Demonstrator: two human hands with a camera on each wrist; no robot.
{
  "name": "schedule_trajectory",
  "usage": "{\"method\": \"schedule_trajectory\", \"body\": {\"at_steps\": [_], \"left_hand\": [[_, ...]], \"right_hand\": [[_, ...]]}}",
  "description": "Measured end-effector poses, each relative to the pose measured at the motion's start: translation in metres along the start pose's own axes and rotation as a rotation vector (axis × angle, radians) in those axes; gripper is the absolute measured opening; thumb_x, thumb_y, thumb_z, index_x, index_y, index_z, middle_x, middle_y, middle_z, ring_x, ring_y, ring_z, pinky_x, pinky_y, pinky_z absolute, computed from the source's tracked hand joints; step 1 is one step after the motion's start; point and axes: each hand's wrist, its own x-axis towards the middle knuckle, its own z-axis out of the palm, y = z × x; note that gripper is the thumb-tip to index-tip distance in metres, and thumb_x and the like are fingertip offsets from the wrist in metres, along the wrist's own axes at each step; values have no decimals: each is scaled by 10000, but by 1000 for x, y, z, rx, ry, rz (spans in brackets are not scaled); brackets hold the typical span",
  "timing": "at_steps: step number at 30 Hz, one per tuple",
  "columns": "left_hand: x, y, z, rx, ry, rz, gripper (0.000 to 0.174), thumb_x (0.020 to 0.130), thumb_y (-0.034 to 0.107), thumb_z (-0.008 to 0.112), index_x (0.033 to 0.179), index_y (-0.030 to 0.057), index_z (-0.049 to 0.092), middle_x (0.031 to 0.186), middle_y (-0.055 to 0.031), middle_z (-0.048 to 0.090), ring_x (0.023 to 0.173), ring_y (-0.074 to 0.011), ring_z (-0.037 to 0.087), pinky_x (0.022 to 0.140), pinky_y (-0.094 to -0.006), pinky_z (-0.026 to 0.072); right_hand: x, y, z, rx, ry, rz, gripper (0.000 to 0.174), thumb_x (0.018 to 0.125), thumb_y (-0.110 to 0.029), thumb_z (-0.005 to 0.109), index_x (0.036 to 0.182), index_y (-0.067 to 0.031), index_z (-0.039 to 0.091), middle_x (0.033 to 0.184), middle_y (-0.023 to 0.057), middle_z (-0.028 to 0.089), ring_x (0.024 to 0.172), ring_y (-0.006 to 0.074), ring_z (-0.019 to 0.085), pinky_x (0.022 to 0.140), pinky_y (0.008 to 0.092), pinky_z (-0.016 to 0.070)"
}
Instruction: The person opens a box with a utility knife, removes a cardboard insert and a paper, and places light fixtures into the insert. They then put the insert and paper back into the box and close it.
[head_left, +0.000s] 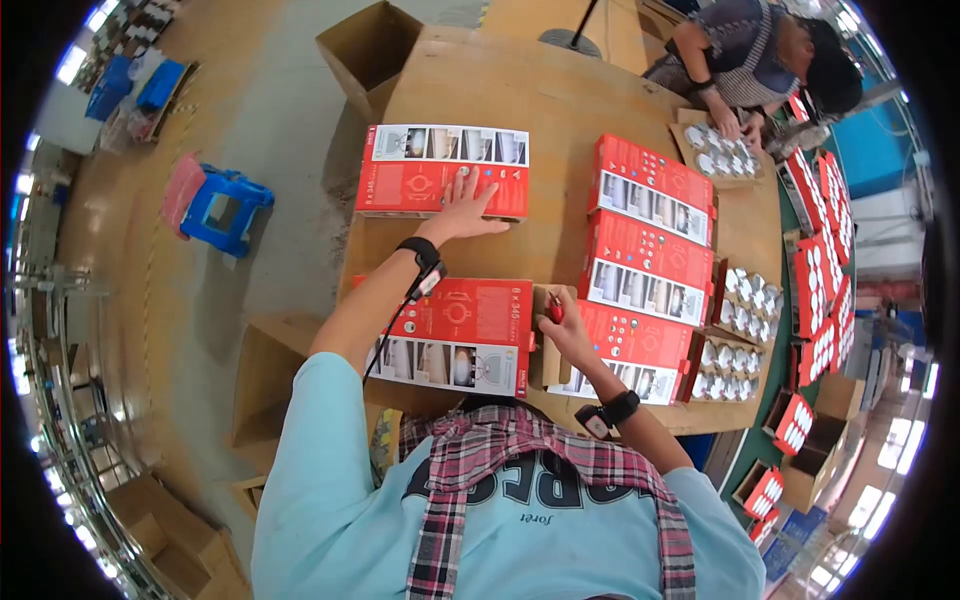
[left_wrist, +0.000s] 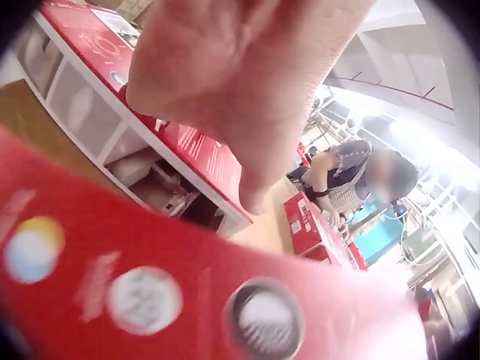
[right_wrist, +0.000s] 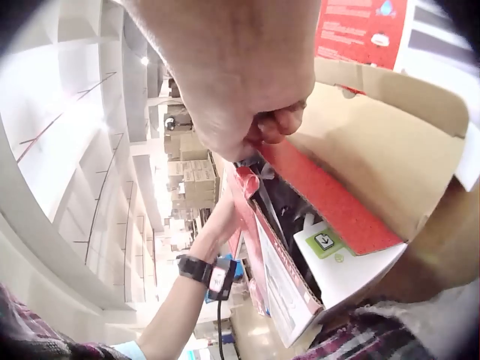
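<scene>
My left hand (head_left: 463,212) lies with spread fingers on top of a red-and-white printed carton (head_left: 400,185) farther up the table. Closer to my body is a second printed carton (head_left: 450,340), its right end open with a brown flap (head_left: 548,355) folded out. At that open end my right hand (head_left: 566,328) has curled fingers round a small red object (head_left: 556,308), whose kind I cannot tell. Seen from the right wrist, the knuckles sit right at the carton's red inner flap (right_wrist: 330,199), beside a white piece with a green label (right_wrist: 326,241) inside the opening.
Several more red cartons (head_left: 640,275) stand in a column at right, with trays of silvery lamps (head_left: 748,305) beside them. Across the table a person (head_left: 745,60) handles another tray (head_left: 718,155). Empty brown boxes (head_left: 370,55) and a blue stool (head_left: 225,210) stand on the floor.
</scene>
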Motion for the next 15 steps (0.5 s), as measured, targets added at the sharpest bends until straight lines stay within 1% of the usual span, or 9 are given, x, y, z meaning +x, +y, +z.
{"method": "schedule_trajectory", "body": {"at_steps": [1, 4, 5, 6, 8, 10, 11, 14, 15], "left_hand": [[4, 19, -6, 8, -52, 36, 934, 733, 644, 569, 1431, 129, 224, 1484, -251, 6, 1376, -402, -45, 1092, -524, 54], [-7, 67, -28, -355, -292, 242, 783, 813, 595, 514, 1388, 98, 327, 1478, -213, 152, 1392, -311, 71, 1108, -405, 145], [-9, 66, -10, -514, -165, 190, 670, 862, 546, 484, 1344, 88, 400, 1416, -195, 322, 1346, -278, 256, 1072, -335, 252], [-19, 69, -4, -593, -217, 225, 673, 858, 553, 491, 1341, 92, 404, 1386, -193, 365, 1299, -278, 323, 1046, -338, 287], [-46, 74, -4, -746, -315, 277, 680, 849, 565, 504, 1336, 100, 412, 1324, -188, 451, 1205, -279, 457, 994, -345, 357], [-78, 87, -25, -615, -325, 192, 690, 818, 519, 576, 1343, 108, 401, 1229, -180, 527, 1094, -263, 533, 928, -347, 405], [-91, 94, -39, -547, -324, 151, 700, 802, 496, 612, 1347, 112, 396, 1181, -176, 565, 1038, -256, 571, 895, -347, 429], [-125, 113, -74, -483, -249, 258, 768, 726, 396, 704, 1358, 115, 371, 1100, -158, 601, 964, -247, 599, 866, -347, 441], [-135, 118, -84, -535, -238, 246, 836, 660, 282, 741, 1376, 116, 344, 1095, -144, 580, 994, -245, 576, 876, -335, 435]], "right_hand": [[2, 2, 0, 32, 2, -16, 221, 772, -10, 544, 955, -47, 424, 785, 1, 371, 740, 87, 385, 661, 239, 371], [6, -7, -4, 77, 15, -55, 222, 786, -33, 553, 977, -46, 440, 809, -13, 373, 760, 75, 382, 689, 223, 372], [6, -13, -6, 88, 3, -26, 218, 789, -38, 556, 975, -46, 443, 814, -13, 377, 765, 75, 384, 695, 223, 372], [6, -20, -7, 105, -13, 0, 213, 791, -44, 558, 973, -46, 446, 818, -12, 382, 769, 74, 386, 701, 223, 372], [6, -36, -8, 159, 3, -24, 211, 787, -54, 573, 954, -56, 446, 809, -15, 378, 762, 75, 378, 691, 223, 364], [5, -50, -10, 207, -9, -17, 217, 784, -63, 582, 951, -62, 442, 807, -17, 372, 765, 76, 372, 696, 219, 358], [6, -56, -11, 235, -29, -61, 222, 782, -75, 595, 930, -90, 430, 783, -31, 372, 704, 56, 386, 629, 203, 359], [-7, -97, -15, 501, -131, 149, 232, 781, -83, 607, 915, -115, 420, 757, -48, 380, 625, 27, 395, 531, 195, 335], [-10, -105, -14, 576, -134, 114, 229, 793, -85, 607, 904, -132, 413, 738, -60, 384, 543, 8, 376, 456, 185, 282]]}}
